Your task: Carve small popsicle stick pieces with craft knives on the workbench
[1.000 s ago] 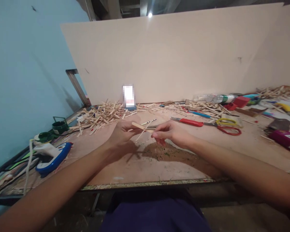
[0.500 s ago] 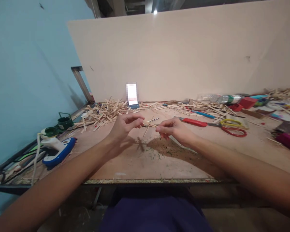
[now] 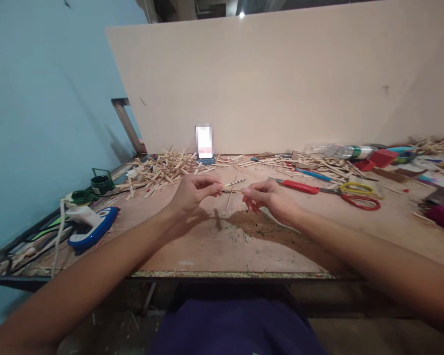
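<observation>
Over the middle of the table [image 3: 207, 254], a stick [image 3: 239, 191] is lying nearly level between two bare hands, clear of the surface. The left hand [image 3: 200, 191] is pinching its left end between thumb and forefinger; the right hand [image 3: 266, 198] is pinching its right end, the lower fingers curling beneath. A second stick [image 3: 229, 199] is crossing the first between the two grips, slanting away; whether the two are joined, one cannot tell. Just behind them, a striped pen [image 3: 235, 183] is lying on the table. Green crumbs [image 3: 258, 232] are lying in the shadow below the right hand. Farther back, a phone [image 3: 204, 142] is standing before the panel [image 3: 244, 84], its screen glowing, with a pile [image 3: 163, 172] of sticks lying to its left. To the right, a red cutter [image 3: 299, 186] is lying beside scissors [image 3: 360, 201]; a bottle [image 3: 340, 151] is resting on its side near the panel.
</observation>
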A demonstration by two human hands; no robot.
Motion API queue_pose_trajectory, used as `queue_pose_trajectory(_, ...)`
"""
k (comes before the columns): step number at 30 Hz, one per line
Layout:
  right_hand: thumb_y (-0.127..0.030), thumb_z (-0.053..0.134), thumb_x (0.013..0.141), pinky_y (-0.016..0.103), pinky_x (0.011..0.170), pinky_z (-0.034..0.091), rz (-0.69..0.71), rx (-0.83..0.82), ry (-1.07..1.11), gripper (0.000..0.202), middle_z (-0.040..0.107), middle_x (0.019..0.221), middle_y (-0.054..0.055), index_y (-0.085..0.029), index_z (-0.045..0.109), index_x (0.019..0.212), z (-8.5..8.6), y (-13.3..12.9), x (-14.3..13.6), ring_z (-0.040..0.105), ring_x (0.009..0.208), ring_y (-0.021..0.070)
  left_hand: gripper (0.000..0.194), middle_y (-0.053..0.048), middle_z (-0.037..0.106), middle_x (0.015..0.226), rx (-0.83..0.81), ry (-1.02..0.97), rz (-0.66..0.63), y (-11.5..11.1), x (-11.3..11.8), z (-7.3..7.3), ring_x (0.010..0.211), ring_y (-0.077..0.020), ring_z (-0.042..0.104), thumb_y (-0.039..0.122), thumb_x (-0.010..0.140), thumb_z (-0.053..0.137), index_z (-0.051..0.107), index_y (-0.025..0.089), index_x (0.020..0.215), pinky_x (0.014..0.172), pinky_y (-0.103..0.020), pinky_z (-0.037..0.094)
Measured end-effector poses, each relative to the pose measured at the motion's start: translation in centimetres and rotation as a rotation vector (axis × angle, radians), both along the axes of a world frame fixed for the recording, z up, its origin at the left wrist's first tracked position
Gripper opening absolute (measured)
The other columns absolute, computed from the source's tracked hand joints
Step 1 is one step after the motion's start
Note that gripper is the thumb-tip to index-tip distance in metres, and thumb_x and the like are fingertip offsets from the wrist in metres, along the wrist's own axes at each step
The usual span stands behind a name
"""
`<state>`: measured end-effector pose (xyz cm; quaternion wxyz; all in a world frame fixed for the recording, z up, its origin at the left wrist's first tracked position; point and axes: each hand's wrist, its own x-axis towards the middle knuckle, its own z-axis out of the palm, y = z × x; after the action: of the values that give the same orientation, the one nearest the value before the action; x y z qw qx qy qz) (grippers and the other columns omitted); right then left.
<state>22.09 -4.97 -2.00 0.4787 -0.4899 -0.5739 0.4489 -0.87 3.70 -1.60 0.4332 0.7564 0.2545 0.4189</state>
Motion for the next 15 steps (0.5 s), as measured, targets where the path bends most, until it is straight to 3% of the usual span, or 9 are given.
queue_pose_trajectory(2,-0.065,0.073,0.086,0.029,0.050,0.043,-0.040,0.048,-0.025,0.053,0.065,0.059,0.005,-0.015,0.073,0.069,0.0,0.1,0.3,0.056,0.051,0.0146,0.023,-0.004,0.075,0.071,-0.012,-0.004,-0.008,-0.2,0.0,0.3,0.067,-0.0162,0.067,0.040,0.080,0.081,0.080,0.017,0.076,0.070,-0.029,0.056)
queue_pose_trajectory(5,-0.049,0.077,0.089,0.029,0.056,0.045,-0.134,0.185,-0.122,0.035,0.070,0.072,0.004,-0.014,0.082,0.090,0.2,0.3,1.0,0.054,0.056,0.0126,0.022,-0.002,0.070,0.063,-0.029,0.005,-0.032,-0.5,0.0,0.5,0.061,-0.0141,0.063,0.037,0.080,0.079,0.077,0.017,0.070,0.065,-0.027,0.053)
queue_pose_trajectory(9,-0.030,0.073,0.097,0.030,0.066,0.051,-0.057,0.693,-0.536,0.035,0.078,0.096,0.007,-0.018,0.079,0.130,0.2,0.1,1.4,0.063,0.070,0.0152,0.022,-0.001,0.066,0.058,-0.045,0.037,-0.069,-0.5,0.0,0.4,0.056,-0.0137,0.061,0.037,0.079,0.080,0.077,0.017,0.071,0.060,-0.027,0.051)
queue_pose_trajectory(11,-0.028,0.067,0.103,0.031,0.068,0.052,-0.001,0.873,-0.704,0.031,0.079,0.099,0.009,-0.017,0.079,0.129,0.0,-0.1,1.3,0.067,0.074,0.0162,0.022,-0.001,0.067,0.058,-0.047,0.054,-0.083,-0.5,0.1,0.2,0.056,-0.0140,0.061,0.037,0.080,0.080,0.078,0.016,0.071,0.060,-0.027,0.052)
queue_pose_trajectory(15,-0.025,0.064,0.107,0.029,0.067,0.050,-0.037,0.968,-0.849,0.021,0.080,0.094,0.009,-0.016,0.081,0.114,-0.1,-0.4,0.9,0.069,0.073,0.0160,0.023,-0.002,0.069,0.060,-0.047,0.084,-0.113,-0.4,0.1,0.1,0.057,-0.0142,0.063,0.037,0.081,0.079,0.078,0.016,0.071,0.059,-0.026,0.053)
